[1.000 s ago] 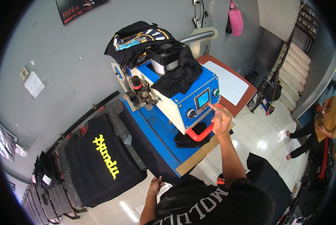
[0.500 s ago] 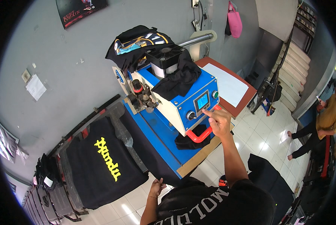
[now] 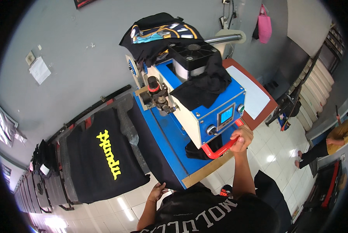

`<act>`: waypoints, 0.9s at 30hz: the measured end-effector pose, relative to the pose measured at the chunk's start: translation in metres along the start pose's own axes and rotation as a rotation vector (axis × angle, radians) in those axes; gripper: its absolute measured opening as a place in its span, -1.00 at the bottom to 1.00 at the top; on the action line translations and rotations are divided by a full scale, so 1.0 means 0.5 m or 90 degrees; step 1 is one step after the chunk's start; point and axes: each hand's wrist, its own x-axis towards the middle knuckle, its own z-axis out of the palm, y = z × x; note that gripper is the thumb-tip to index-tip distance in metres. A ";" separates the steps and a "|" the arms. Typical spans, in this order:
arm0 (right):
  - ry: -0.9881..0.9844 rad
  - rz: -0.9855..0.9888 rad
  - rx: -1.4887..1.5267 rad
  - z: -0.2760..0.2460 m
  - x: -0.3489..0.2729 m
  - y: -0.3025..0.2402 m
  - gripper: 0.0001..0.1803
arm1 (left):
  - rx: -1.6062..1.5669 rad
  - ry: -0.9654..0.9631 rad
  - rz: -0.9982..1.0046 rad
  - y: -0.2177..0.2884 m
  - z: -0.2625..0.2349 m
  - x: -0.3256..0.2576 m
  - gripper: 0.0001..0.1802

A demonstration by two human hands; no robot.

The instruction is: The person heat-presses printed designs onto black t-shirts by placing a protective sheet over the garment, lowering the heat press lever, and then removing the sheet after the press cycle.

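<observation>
- Yellow slanted lettering (image 3: pixel 109 156) runs down the flat black garment (image 3: pixel 88 163) at left.
- White block capitals (image 3: pixel 201 221) arc across the wearer's black shirt (image 3: pixel 251 217).
- White numerals (image 3: pixel 183 30) show on the printed dark garment (image 3: pixel 150 23) atop the blue press (image 3: pixel 207 120).
- The press's lit display (image 3: pixel 227 115) bears figures too small to read.
- The pale sheet (image 3: pixel 40 70) on the wall (image 3: pixel 73 58) carries marks too faint to read.
- Orange-red lettering marks a small dark item (image 3: pixel 225 191) beside the shirt.

From the right hand (image 3: pixel 242 139), the blue press (image 3: pixel 205 101) fills 11 o'clock, its red handle (image 3: pixel 219 151) bars 8 and the brown board (image 3: pixel 261 115) stands at 1 — passage opens over tiled floor (image 3: pixel 273 157) at 4, pinched by dark cloth (image 3: pixel 269 194) at 5. From the left hand (image 3: pixel 157 192), room lies at 8; a black shirt (image 3: pixel 89 155) blocks 10.
</observation>
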 end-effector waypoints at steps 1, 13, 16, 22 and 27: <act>0.000 -0.005 0.006 0.002 0.001 0.005 -0.51 | 0.015 0.013 0.006 -0.003 0.000 0.000 -0.83; -0.033 0.130 -0.049 -0.109 0.015 0.205 -0.51 | -0.037 -0.008 0.035 -0.034 0.023 -0.012 -0.70; -0.085 0.245 -0.121 -0.148 0.055 0.246 -0.53 | -0.056 -0.012 0.036 -0.055 0.029 -0.028 -0.64; -0.191 0.291 -0.233 -0.222 0.071 0.365 -0.64 | -0.144 -0.017 0.016 -0.060 0.049 -0.085 -0.59; -0.275 0.198 -0.499 -0.199 0.088 0.333 -0.77 | -0.250 -0.038 0.118 -0.062 0.054 -0.127 -0.58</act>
